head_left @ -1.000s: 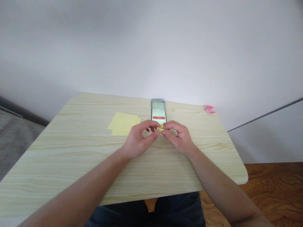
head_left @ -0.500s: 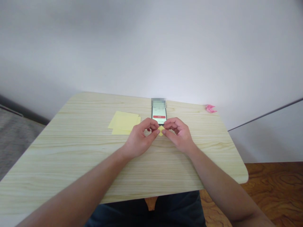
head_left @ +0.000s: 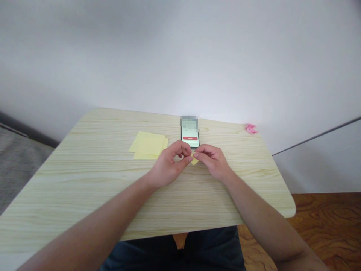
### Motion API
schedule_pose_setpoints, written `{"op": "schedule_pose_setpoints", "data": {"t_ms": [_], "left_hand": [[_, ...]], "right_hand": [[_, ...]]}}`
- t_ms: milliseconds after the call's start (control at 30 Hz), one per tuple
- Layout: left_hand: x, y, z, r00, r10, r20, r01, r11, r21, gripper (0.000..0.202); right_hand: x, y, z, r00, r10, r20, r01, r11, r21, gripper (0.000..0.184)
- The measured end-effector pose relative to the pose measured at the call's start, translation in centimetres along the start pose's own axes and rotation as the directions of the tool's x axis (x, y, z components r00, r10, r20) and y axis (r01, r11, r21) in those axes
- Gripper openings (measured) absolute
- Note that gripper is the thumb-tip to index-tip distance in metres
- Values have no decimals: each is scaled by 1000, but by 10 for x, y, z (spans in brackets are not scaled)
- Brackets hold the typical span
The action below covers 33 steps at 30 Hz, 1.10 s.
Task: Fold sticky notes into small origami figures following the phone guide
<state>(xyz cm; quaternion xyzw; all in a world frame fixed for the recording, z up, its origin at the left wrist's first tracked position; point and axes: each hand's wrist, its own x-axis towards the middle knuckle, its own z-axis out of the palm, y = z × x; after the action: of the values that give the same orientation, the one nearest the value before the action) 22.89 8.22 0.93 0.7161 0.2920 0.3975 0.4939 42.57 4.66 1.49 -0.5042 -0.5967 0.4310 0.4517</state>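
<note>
A small folded piece of yellow paper is held just in front of the phone, over the table. My left hand pinches its left side between thumb and fingers. From the other side my right hand grips it, thumb lying across the top. Most of the paper is hidden by the fingertips, so its fold lines cannot be made out. Flat yellow paper sheets lie overlapping on the table, left of my left hand.
A phone with a lit screen leans at the wall behind my hands. At the table's far right corner lies a pink folded paper figure. The pale wooden table meets the white wall along its back edge.
The yellow paper has turned in my fingers, with its lower tip now pointing more to the right. My right hand has dropped slightly and its fingers have closed further over the paper.
</note>
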Motion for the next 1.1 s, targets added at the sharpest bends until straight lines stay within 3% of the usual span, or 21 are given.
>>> {"op": "schedule_pose_setpoints", "data": {"t_ms": [200, 367, 567, 733, 833, 967, 1100], "left_hand": [[1, -3, 1, 997, 8, -72, -12, 998, -61, 14], [1, -2, 1, 993, 43, -108, -50, 996, -72, 14], [2, 0, -5, 984, 13, -177, 6, 994, 109, 13], [1, 0, -5, 973, 10, -231, 36, 980, 196, 9], [0, -1, -4, 978, 36, -205, 24, 959, 282, 6], [1, -4, -5, 991, 105, -79, -61, 898, 435, 6], [1, -4, -6, 983, 184, 14, -165, 844, 510, 8]], "right_hand": [[-1, 5, -1, 998, 55, 41, -57, 997, 55, 9], [-5, 5, 2, 993, 41, 114, -36, 998, -44, 12], [-3, 4, 3, 1000, 10, -4, -10, 999, -51, 24], [-3, 5, 3, 999, 10, -36, -13, 995, -98, 23], [-3, 4, 4, 997, -71, -44, 63, 986, -153, 16], [-1, 6, 4, 971, -230, -62, 209, 947, -245, 10], [0, 7, 2, 959, -281, -35, 257, 915, -310, 3]]}}
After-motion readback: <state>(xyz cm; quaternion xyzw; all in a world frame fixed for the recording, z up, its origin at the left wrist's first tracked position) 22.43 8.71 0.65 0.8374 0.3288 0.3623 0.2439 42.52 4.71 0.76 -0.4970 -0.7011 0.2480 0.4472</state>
